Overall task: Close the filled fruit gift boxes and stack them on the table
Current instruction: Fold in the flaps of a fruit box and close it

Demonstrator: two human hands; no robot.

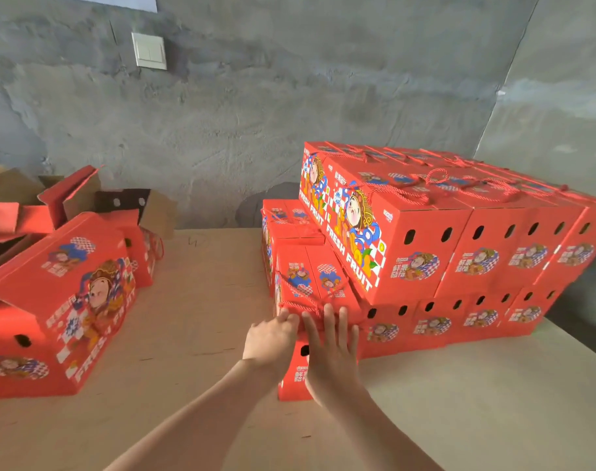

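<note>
A closed red fruit gift box (pixel 310 280) with a red rope handle stands on the table at the near left corner of the stack. My left hand (pixel 271 341) has its fingers curled at the box's near top edge by the rope. My right hand (pixel 332 348) lies flat with straight fingers against the box's near side. Behind and to the right, a stack of closed red boxes (pixel 459 246) rises two layers high. A closed box (pixel 62 300) sits at the left.
Open red boxes with raised flaps (pixel 86 198) stand at the far left by brown cardboard. The wooden table (pixel 201 300) has bare surface between the left boxes and the stack. A grey wall with a white switch (pixel 149 51) is behind.
</note>
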